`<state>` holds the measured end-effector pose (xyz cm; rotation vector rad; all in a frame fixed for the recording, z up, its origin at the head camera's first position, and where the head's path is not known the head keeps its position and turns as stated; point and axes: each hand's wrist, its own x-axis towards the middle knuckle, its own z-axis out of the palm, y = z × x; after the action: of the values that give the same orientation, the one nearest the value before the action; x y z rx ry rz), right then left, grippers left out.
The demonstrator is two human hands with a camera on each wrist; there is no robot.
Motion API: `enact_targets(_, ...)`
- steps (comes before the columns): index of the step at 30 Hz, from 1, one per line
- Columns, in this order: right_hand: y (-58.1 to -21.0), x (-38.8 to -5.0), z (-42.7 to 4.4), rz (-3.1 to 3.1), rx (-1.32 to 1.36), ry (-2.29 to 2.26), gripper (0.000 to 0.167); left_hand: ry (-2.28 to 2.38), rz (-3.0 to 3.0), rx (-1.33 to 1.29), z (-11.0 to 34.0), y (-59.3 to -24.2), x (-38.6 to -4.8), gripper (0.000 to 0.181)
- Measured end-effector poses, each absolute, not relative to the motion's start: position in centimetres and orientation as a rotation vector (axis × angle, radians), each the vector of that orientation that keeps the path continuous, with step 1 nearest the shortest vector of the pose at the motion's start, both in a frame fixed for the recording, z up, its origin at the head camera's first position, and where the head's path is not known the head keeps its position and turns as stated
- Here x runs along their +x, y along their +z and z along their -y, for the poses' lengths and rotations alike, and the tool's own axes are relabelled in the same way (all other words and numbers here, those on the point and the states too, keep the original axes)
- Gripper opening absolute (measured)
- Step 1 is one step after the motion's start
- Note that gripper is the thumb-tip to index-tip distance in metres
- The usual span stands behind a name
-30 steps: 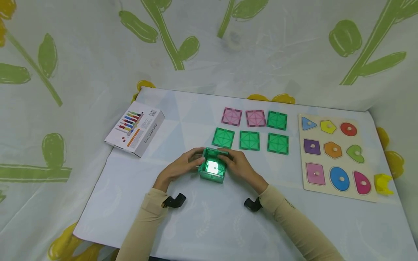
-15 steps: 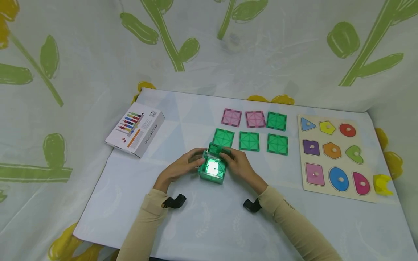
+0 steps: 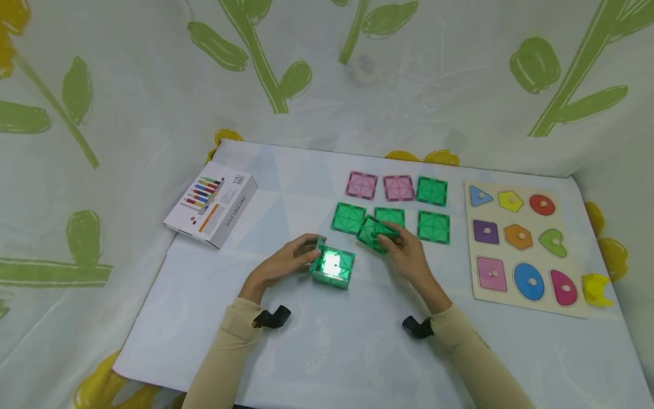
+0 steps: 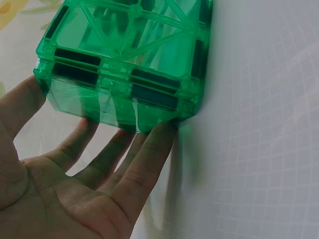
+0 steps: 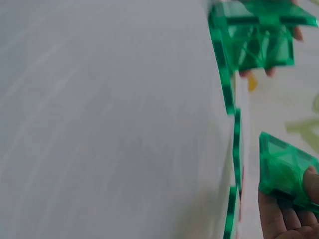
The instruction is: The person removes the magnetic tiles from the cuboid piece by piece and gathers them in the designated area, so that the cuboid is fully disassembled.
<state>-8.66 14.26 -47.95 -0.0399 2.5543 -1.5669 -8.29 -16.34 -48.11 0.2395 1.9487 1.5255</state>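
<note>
My left hand (image 3: 288, 258) holds the left side of a green see-through box of magnetic tiles (image 3: 333, 267) on the table. Its thumb and fingers bear on the side wall of this tile box (image 4: 114, 94) in the left wrist view. To the right, my right hand (image 3: 409, 255) pinches a green magnetic tile (image 3: 372, 232), tilted and apart from the box. The right wrist view has this held tile (image 5: 284, 167) under the thumb; I cannot tell if a second tile is joined to it. Behind it lies another green tile (image 3: 389, 215), partly covered.
Two pink tiles (image 3: 361, 185) and several green tiles (image 3: 433, 227) lie flat in rows farther back. A wooden shape puzzle board (image 3: 498, 238) lies at the right, beside a yellow piece (image 3: 596, 289). At the back left stands a white carton (image 3: 212, 201) with an abacus picture.
My right hand has lifted a green tile from the back of the box and carried it to the right. The left hand has stayed at the box.
</note>
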Motion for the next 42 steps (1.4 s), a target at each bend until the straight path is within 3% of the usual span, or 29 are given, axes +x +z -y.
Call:
enact_targets(17, -48.2, -4.9, -21.5, -2.513, 0.67, -1.593, 0.06, 1.558, -1.933, 0.226, 16.5, -48.5, -8.1, 0.054)
enact_targets(26, -48.8, -3.9, -23.0, -2.582, 0.795, -1.475, 0.056, 1.56, -1.936, 0.239, 16.5, -48.4, -8.0, 0.054)
enact_targets(42, -49.5, -3.9, -23.0, -2.758, 0.789, -1.366, 0.052, 1.574, -1.92, 0.239, 16.4, -48.7, -8.0, 0.054)
